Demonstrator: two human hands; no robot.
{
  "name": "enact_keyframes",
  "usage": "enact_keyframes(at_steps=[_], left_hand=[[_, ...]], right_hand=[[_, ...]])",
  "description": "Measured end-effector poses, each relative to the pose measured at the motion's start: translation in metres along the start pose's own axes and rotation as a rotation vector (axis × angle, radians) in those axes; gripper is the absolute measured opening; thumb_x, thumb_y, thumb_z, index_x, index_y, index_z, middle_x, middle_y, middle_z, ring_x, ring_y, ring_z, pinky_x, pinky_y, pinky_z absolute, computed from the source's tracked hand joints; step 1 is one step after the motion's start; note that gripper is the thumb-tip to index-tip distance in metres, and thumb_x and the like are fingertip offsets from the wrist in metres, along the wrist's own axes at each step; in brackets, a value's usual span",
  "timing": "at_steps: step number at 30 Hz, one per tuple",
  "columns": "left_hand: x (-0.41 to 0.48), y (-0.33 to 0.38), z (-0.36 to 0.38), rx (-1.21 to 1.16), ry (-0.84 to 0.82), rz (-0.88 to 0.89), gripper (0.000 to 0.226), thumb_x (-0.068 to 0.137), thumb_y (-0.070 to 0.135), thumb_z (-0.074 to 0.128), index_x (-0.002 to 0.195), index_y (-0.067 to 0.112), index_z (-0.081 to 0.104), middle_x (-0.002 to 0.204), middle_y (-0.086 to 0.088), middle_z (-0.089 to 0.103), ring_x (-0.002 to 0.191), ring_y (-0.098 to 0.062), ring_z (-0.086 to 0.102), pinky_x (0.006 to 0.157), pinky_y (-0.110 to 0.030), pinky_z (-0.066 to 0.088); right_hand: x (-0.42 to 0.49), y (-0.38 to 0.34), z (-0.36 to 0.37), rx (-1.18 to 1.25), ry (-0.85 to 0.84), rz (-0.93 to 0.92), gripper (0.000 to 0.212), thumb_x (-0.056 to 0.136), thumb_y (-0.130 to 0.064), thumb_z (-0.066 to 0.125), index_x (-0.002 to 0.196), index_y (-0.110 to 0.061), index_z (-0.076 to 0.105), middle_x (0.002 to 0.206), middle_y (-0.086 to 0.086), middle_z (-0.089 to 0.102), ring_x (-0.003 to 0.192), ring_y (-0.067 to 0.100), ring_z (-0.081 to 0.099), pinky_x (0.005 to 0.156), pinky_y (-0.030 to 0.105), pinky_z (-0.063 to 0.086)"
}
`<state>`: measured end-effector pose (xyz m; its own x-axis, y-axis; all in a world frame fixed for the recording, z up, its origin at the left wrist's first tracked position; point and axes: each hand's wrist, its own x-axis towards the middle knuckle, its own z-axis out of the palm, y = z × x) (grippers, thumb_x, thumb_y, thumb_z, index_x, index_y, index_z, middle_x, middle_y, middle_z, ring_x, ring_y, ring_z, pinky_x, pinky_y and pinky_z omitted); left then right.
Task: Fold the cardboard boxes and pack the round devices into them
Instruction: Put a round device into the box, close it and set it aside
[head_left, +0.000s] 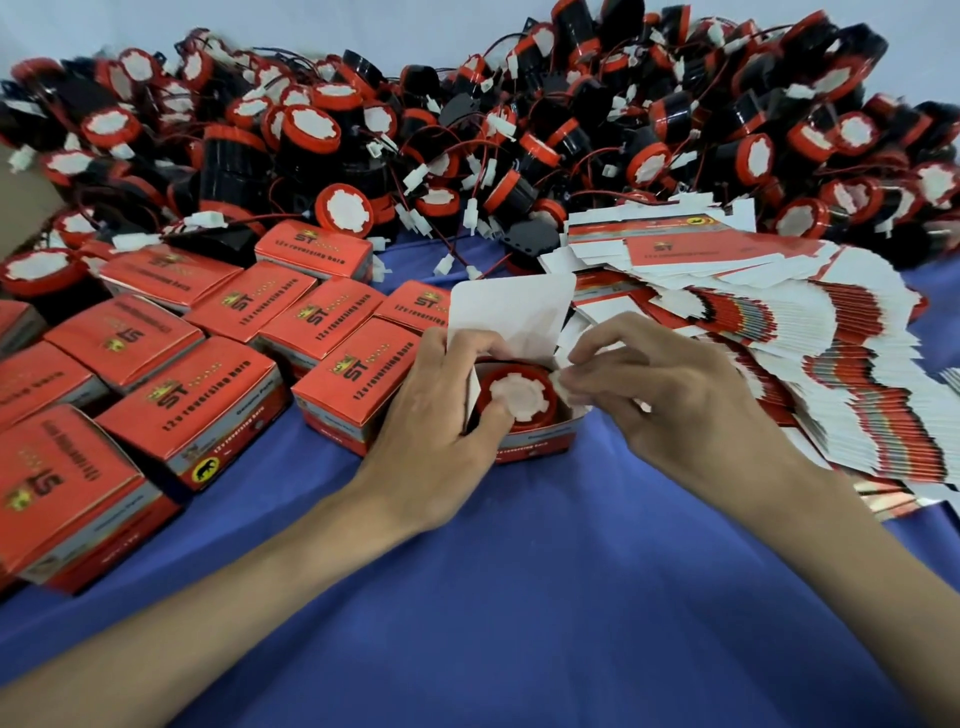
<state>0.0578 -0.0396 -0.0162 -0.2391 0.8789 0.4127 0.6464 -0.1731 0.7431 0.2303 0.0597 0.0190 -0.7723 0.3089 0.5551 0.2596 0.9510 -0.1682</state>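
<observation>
An open red cardboard box (540, 439) stands on the blue cloth at the centre, its white lid flap (511, 306) raised at the back. Inside it sits a round red device (514, 397) with a white paper face. My left hand (441, 415) grips the box's left side, thumb pressing on the device's face. My right hand (670, 395) pinches the small white side flap (563, 384) at the box's right edge.
Several closed red boxes (208, 395) lie in rows at the left. A fanned stack of flat unfolded boxes (831, 364) covers the right. A big heap of round red-and-black devices with wires (467, 130) fills the back. Blue cloth (519, 597) lies in front.
</observation>
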Motion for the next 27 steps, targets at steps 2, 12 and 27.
enact_keyframes(at_steps=[2,12,27], left_hand=[[-0.001,0.000,0.000,0.010,0.020,0.013,0.030,0.083,0.022,0.048,0.106,0.038,0.037,0.112,0.001,0.045,0.105,-0.005,0.044,0.093,-0.015,0.035],[-0.003,-0.004,0.000,0.053,0.075,0.037,0.042,0.083,0.015,0.047,0.123,0.019,0.035,0.118,0.005,0.041,0.106,0.010,0.038,0.092,-0.001,0.026],[-0.003,-0.013,-0.003,-0.163,-0.104,0.040,0.046,0.097,0.054,0.020,0.139,0.052,0.037,0.135,0.038,0.030,0.143,-0.003,0.019,0.117,-0.030,0.017]], right_hand=[[0.000,-0.002,0.002,0.003,-0.002,-0.013,0.007,0.081,0.003,0.073,0.083,-0.002,0.076,0.097,0.012,0.064,0.079,0.016,0.067,0.068,0.035,0.054],[-0.002,-0.013,-0.002,-0.184,-0.110,0.135,0.030,0.086,-0.039,0.055,0.082,-0.021,0.079,0.127,0.007,0.053,0.115,0.026,0.032,0.086,0.034,0.023],[-0.015,-0.013,0.026,0.507,0.219,0.223,0.032,0.080,-0.001,0.069,0.108,-0.015,0.062,0.102,-0.003,0.070,0.099,0.003,0.066,0.087,0.019,0.050]])
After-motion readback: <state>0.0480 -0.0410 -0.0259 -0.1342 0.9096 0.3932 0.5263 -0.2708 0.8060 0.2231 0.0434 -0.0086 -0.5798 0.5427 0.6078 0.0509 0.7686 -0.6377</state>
